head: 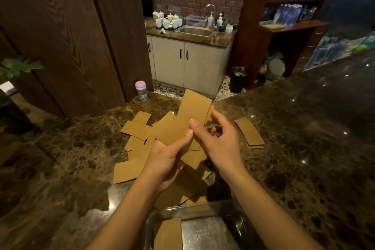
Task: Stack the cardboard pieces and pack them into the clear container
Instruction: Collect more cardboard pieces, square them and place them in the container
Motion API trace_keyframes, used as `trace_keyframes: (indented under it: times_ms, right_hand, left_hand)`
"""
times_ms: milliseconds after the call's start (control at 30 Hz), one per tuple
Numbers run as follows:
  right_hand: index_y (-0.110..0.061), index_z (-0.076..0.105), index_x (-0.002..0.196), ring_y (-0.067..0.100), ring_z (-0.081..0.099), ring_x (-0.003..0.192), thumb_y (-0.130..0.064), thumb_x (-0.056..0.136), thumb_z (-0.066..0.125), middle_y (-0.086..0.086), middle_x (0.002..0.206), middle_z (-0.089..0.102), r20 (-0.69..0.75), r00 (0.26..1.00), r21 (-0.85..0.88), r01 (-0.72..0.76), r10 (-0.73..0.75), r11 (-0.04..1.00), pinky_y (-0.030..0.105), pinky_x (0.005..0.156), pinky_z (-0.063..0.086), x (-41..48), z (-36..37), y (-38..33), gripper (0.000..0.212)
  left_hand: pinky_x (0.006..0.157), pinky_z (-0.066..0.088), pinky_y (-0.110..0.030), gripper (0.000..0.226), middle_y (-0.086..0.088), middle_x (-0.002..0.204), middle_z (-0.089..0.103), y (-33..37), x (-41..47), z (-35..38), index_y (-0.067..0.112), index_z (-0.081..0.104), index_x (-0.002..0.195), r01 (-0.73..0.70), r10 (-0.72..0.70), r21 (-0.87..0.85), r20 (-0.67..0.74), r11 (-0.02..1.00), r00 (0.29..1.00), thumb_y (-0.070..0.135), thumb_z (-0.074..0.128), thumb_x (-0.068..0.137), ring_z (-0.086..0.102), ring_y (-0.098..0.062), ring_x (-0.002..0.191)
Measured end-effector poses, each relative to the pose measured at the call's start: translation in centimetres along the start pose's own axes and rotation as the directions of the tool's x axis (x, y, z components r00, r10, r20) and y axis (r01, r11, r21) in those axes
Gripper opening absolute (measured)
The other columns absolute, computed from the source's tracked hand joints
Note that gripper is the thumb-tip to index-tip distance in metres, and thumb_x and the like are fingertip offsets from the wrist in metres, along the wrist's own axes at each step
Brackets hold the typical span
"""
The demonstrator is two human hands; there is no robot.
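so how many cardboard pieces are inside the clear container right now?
1: a cardboard piece lies along the left side of the clear container. The frame cuts its near end, so more may be hidden.

The countertop (60, 168) lies bare along its left side and over its broad right side, so a hand could pass there. Loose cardboard pieces (134, 170) cover the middle, with a small stack (250, 134) just right of them. The clear container (148, 225) takes the near edge and a pink-lidded bottle (141, 90) the far edge. Above the middle, the left hand (164, 160) and right hand (221, 144) grip a held bunch (182, 122).
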State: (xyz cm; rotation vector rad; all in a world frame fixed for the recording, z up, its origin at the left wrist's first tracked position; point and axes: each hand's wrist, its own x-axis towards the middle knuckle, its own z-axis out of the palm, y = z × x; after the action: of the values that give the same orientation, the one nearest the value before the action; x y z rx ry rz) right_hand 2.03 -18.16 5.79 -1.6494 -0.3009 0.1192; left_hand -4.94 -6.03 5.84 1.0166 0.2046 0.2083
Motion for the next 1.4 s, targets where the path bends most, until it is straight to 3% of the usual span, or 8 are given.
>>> trace_keyframes:
  times_ms: [100, 233, 333, 533, 800, 1000, 1167, 1400]
  right_hand:
    - [-0.031, 0.056, 0.142, 0.005, 0.072, 0.108, -0.039, 0.078, 0.087, -0.009, 0.120, 0.073, 0.088, 0.996, 0.161, -0.022, 0.008, 0.987, 0.026, 0.081, 0.062, 0.5, -0.7, -0.6, 0.071]
    - [-0.044, 0.053, 0.142, 0.013, 0.069, 0.112, -0.044, 0.063, 0.097, -0.008, 0.124, 0.069, 0.122, 0.993, 0.071, -0.008, 0.000, 0.997, 0.046, 0.092, 0.062, 1.4, -1.2, -0.8, 0.091]
    - [-0.041, 0.054, 0.140, 0.007, 0.067, 0.110, -0.036, 0.066, 0.097, -0.013, 0.122, 0.067, 0.018, 1.000, 0.033, 0.018, -0.018, 0.999, 0.041, 0.092, 0.061, 2.1, -1.6, -0.8, 0.086]
    - [-0.030, 0.056, 0.139, 0.006, 0.065, 0.107, -0.023, 0.079, 0.090, -0.011, 0.117, 0.066, -0.252, 0.967, 0.107, 0.003, 0.024, 0.994, 0.029, 0.085, 0.059, 3.1, -3.5, -0.8, 0.070]
    - [-0.026, 0.062, 0.126, 0.021, 0.067, 0.112, -0.014, 0.088, 0.082, 0.000, 0.120, 0.064, -0.205, 0.960, 0.358, -0.108, 0.191, 0.927, 0.042, 0.090, 0.062, 3.2, -4.2, -0.7, 0.045]
    - [-0.031, 0.069, 0.129, 0.021, 0.065, 0.110, -0.014, 0.087, 0.080, -0.001, 0.122, 0.062, 0.163, 0.984, 0.077, -0.083, 0.069, 0.994, 0.037, 0.085, 0.062, 3.3, -5.2, -2.2, 0.046]
    - [-0.030, 0.070, 0.128, 0.011, 0.071, 0.093, -0.028, 0.086, 0.084, -0.006, 0.108, 0.072, 0.508, 0.859, -0.321, 0.127, 0.058, 0.938, 0.030, 0.076, 0.062, 3.8, -4.1, -3.2, 0.045]
    - [-0.019, 0.078, 0.102, 0.010, 0.072, 0.083, -0.024, 0.088, 0.082, -0.001, 0.092, 0.078, 0.651, 0.742, -0.395, 0.148, 0.162, 0.907, 0.022, 0.072, 0.056, 4.5, -2.9, -3.2, 0.015]
  left_hand:
    - [0.063, 0.064, -0.043, 0.025, -0.017, 0.104, 0.074, -0.2, -0.2, -0.4, 0.020, 0.077, 0.104, 0.008, -0.009, 0.044, 0.038, 0.999, 0.999, 0.005, 0.078, 0.083, 0.072, -0.029, 0.088]
    - [0.071, 0.063, -0.051, 0.039, -0.020, 0.107, 0.070, -0.4, -0.3, -0.9, 0.009, 0.066, 0.121, 0.043, -0.050, 0.118, 0.061, 0.992, 0.997, 0.004, 0.077, 0.084, 0.068, -0.031, 0.093]
    - [0.092, 0.054, -0.067, 0.048, -0.020, 0.115, 0.070, -0.2, -0.2, -1.5, 0.008, 0.060, 0.129, 0.122, -0.122, 0.033, 0.014, 0.992, 0.992, 0.013, 0.072, 0.082, 0.068, -0.038, 0.104]
    - [0.097, 0.057, -0.050, 0.047, -0.030, 0.131, 0.065, 0.6, -0.1, -2.9, 0.005, 0.048, 0.145, 0.159, -0.146, -0.151, 0.089, 0.976, 0.985, 0.006, 0.055, 0.098, 0.069, -0.042, 0.115]
    - [0.081, 0.063, -0.045, 0.048, -0.027, 0.125, 0.069, 0.2, 0.2, -3.5, 0.006, 0.051, 0.137, 0.136, -0.135, -0.085, 0.007, 0.987, 0.991, 0.004, 0.063, 0.091, 0.075, -0.040, 0.098]
    - [0.077, 0.061, -0.034, 0.038, -0.022, 0.108, 0.075, -0.2, 0.4, -4.0, 0.000, 0.058, 0.124, 0.123, -0.124, 0.275, -0.015, 0.954, 0.992, 0.000, 0.072, 0.089, 0.076, -0.033, 0.094]
    - [0.081, 0.061, -0.033, 0.035, -0.010, 0.103, 0.077, 0.0, 0.6, -3.5, 0.004, 0.063, 0.116, 0.059, -0.200, 0.542, 0.204, 0.838, 0.958, -0.002, 0.077, 0.085, 0.075, -0.025, 0.094]
    - [0.056, 0.050, -0.015, 0.020, 0.006, 0.073, 0.070, 0.0, 0.2, -3.0, 0.003, 0.063, 0.103, 0.027, -0.221, 0.560, 0.282, 0.828, 0.934, -0.006, 0.072, 0.088, 0.066, -0.002, 0.062]
